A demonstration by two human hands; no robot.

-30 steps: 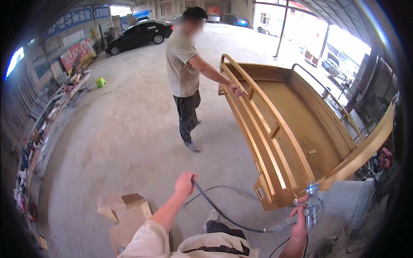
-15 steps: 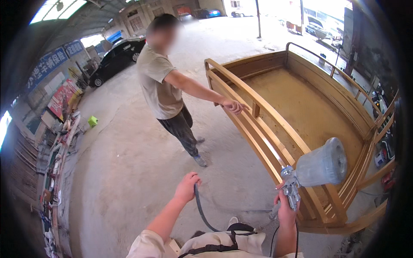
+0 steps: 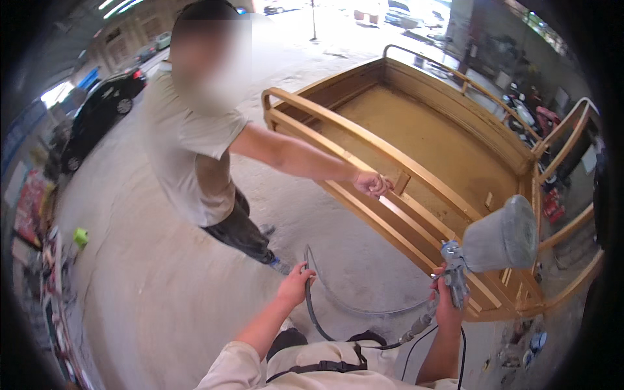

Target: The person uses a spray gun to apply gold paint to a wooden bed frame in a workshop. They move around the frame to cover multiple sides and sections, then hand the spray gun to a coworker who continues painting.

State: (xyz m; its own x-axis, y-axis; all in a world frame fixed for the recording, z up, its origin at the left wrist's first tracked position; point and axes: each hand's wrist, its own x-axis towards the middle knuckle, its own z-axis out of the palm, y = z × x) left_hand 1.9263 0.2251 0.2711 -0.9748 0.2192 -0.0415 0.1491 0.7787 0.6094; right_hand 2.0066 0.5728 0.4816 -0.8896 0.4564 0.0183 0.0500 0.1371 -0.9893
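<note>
Head view: a person stood over a concrete floor (image 3: pixel 162 286), both forearms coming up from the lower edge, facing a gold-painted wooden frame (image 3: pixel 429 149) tipped on its side
Right hand (image 3: pixel 447 305): it was closed around the grip of a spray gun (image 3: pixel 455 273), held upright with its grey cup (image 3: pixel 500 234) on top, just in front of the frame's lower rails
Left hand (image 3: pixel 296 285): its fingers were curled loosely about the grey air hose (image 3: pixel 312 305), which looped down toward the person's lap and ran back to the gun
Co-worker: a second person stood to the left of the frame, one hand (image 3: pixel 372 183) resting on a rail (image 3: pixel 364 140)
Risk, overspray: the co-worker's arm lay across the rails, so, as I judged it, paint could have landed on it if the gun fired that way
Risk, hose: the slack loop lay on the floor near the co-worker's feet and might have snagged or tripped someone
Risk, frame: propped on edge and steadied by one hand, it could have tipped if that hand let go
Risk, cup: tilting the gun far might have spilled paint
Hidden: the trigger finger and nozzle could not be made out
Cut off: the frame's right end ran into the dark rim
Unclear: what propped the frame from behind
</note>
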